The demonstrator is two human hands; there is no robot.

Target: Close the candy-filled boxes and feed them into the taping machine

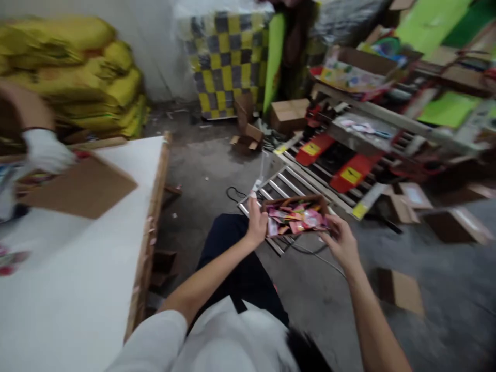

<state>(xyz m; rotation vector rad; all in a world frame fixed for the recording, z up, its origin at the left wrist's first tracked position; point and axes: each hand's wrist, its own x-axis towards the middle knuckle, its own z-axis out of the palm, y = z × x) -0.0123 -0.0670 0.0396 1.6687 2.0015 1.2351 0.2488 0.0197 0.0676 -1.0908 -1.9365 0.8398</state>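
Between my two hands is a small open cardboard box (pixel 296 217), filled with colourful packets, mostly pink, orange and yellow. My left hand (pixel 256 222) grips the box's left end, thumb side up. At the right end, my right hand (pixel 341 240) is closed on the box wall. The box is held above a roller conveyor (pixel 279 186) with shiny metal rollers. Its underside is hidden from me, and motion blurs the print on the packets.
On the left is a white-topped table (pixel 89 279), where a co-worker's gloved hand (pixel 50 151) is at another cardboard box (pixel 83 186). Ahead right stands a machine with red plates (pixel 352 173). Yellow sacks (pixel 77 72) are piled behind; loose cartons (pixel 401 292) lie on the floor.
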